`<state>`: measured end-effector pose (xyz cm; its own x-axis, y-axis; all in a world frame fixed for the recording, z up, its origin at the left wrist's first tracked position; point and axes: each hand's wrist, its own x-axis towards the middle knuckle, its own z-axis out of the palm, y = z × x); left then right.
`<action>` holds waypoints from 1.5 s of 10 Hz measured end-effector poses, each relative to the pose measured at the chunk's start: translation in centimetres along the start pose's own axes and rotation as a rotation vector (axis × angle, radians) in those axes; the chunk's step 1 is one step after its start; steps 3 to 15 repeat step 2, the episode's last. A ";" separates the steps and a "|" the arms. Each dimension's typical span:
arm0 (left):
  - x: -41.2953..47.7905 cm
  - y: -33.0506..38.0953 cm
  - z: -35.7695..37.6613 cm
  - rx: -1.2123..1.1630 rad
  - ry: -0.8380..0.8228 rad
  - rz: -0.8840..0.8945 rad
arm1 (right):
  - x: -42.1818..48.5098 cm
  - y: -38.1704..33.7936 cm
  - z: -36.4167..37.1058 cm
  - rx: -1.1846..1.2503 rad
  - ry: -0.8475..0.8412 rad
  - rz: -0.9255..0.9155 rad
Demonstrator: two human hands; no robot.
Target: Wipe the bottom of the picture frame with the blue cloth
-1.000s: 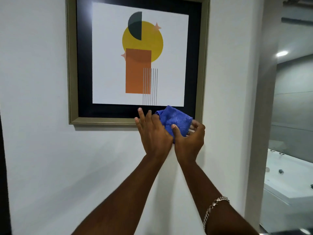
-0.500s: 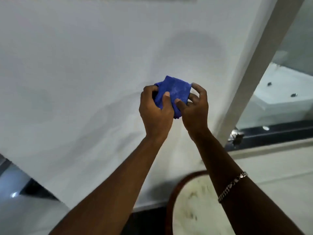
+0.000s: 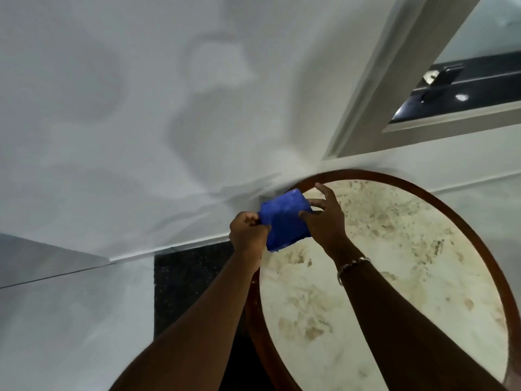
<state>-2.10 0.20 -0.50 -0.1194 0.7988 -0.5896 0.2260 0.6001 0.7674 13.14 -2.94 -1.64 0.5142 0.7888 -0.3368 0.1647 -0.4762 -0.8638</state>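
Observation:
The blue cloth [image 3: 283, 221] is folded into a small pad and held in the air between both hands, above the far left rim of a round table. My left hand [image 3: 248, 235] pinches its left edge in a closed fist. My right hand [image 3: 327, 218] grips its right side with thumb and fingers, the index finger lifted. The picture frame is out of view above.
A round table [image 3: 400, 275] with a mottled cream top and brown wooden rim fills the lower right. The white wall [image 3: 127, 108] is in front, with a dark speckled floor strip [image 3: 183, 286] below it. A grey door frame [image 3: 375, 77] stands at upper right.
The view has dropped from the picture frame down the wall to the table. Both hands brought the cloth away from the frame's bottom edge and down, still holding it between them.

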 end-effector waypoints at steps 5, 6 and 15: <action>1.4 -0.6 -1.2 0.176 -0.151 0.107 | 0.0 3.2 0.9 -0.222 0.002 -0.122; 1.4 -0.6 -1.2 0.176 -0.151 0.107 | 0.0 3.2 0.9 -0.222 0.002 -0.122; 1.4 -0.6 -1.2 0.176 -0.151 0.107 | 0.0 3.2 0.9 -0.222 0.002 -0.122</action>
